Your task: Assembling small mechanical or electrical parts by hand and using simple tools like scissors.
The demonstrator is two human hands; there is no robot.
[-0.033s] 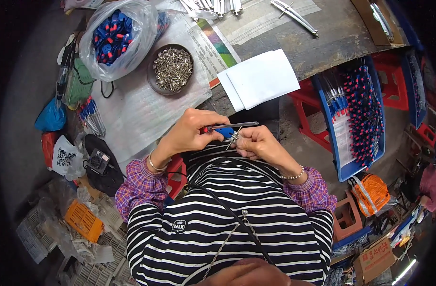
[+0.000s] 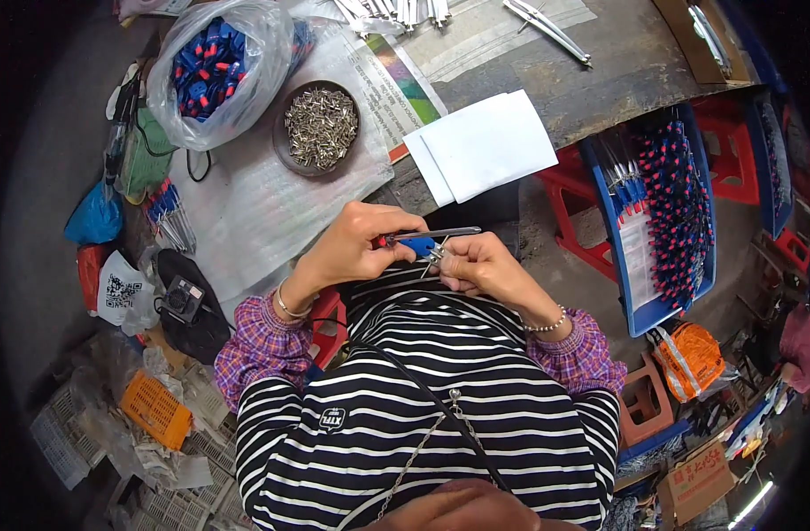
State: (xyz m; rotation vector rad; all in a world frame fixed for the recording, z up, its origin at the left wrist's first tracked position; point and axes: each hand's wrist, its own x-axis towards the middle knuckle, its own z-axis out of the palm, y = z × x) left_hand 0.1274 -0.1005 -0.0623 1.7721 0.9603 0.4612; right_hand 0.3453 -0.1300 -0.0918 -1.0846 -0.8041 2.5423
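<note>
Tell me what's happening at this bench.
A person in a striped top holds a metal tool with a blue handle piece in the left hand, while the right hand pinches small metal parts at it. A bowl of metal pins and a bag of blue pieces sit on the table.

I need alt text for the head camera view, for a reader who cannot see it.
Seen from above, the left hand holds a metal tool with a blue handle while the right hand touches its blue part. A bowl of small metal pieces sits on the table ahead.
</note>
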